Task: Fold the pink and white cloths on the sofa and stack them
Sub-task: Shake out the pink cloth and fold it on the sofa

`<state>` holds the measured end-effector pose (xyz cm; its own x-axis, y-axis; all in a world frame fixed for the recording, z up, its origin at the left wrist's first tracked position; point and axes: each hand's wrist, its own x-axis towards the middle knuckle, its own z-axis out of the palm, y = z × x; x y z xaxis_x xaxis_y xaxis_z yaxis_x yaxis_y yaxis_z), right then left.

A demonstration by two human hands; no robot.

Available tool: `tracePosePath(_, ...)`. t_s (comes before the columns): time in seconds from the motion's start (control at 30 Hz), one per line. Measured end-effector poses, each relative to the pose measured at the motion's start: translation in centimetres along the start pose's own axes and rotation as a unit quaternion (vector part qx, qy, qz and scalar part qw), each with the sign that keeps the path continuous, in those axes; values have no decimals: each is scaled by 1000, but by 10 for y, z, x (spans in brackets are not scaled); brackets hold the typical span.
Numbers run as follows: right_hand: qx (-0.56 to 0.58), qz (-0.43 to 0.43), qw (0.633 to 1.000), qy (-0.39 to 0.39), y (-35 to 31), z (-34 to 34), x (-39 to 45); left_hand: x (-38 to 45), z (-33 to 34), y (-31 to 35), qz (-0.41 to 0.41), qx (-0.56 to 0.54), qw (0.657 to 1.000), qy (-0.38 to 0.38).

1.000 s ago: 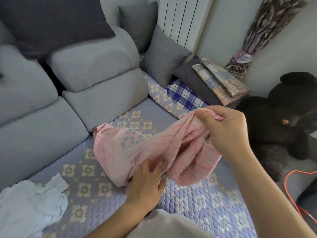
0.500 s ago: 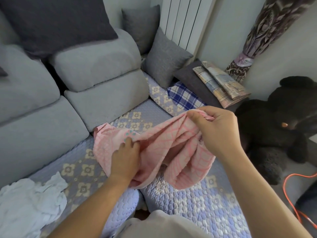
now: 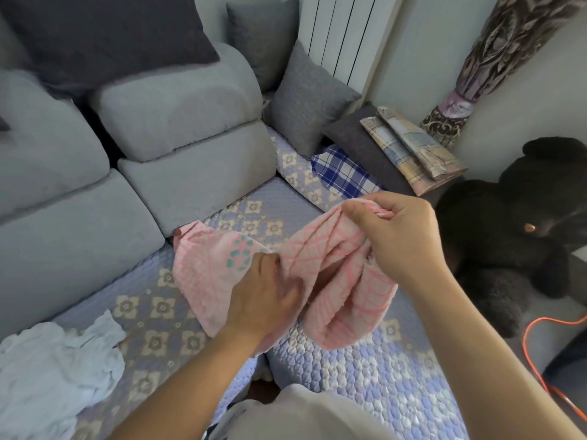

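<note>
Pink checked cloth (image 3: 336,281) hung bunched between both hands above the quilted sofa cover (image 3: 365,369). Right hand (image 3: 403,236) pinched its top edge, fingers curled round the fabric. Left hand (image 3: 266,296) gripped a lower fold, fingers buried in it. White cloth (image 3: 54,369) lay crumpled well left of the left fingers, untouched.

The pink cloth (image 3: 209,274) looks soft and waffle-textured; left of it, the white cloth (image 3: 54,369) is thin, crumpled cotton; the sofa (image 3: 178,106) is matt plush.
</note>
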<state>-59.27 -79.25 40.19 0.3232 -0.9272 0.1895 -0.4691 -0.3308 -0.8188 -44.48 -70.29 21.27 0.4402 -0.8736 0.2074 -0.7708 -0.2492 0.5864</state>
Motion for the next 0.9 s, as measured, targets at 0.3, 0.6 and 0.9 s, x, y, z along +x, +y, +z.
tracePosePath(0.3,14,28,998,55,2,-4,9,-7,1,-54,-7,13,999,-36)
tracePosePath(0.6,36,53,994,85,-1,4,20,-21,8,-66,173,133,967,-133)
tracePosePath(0.9,39,42,997,61,-10,5,16,-29,46,-9,22,123,966,-226)
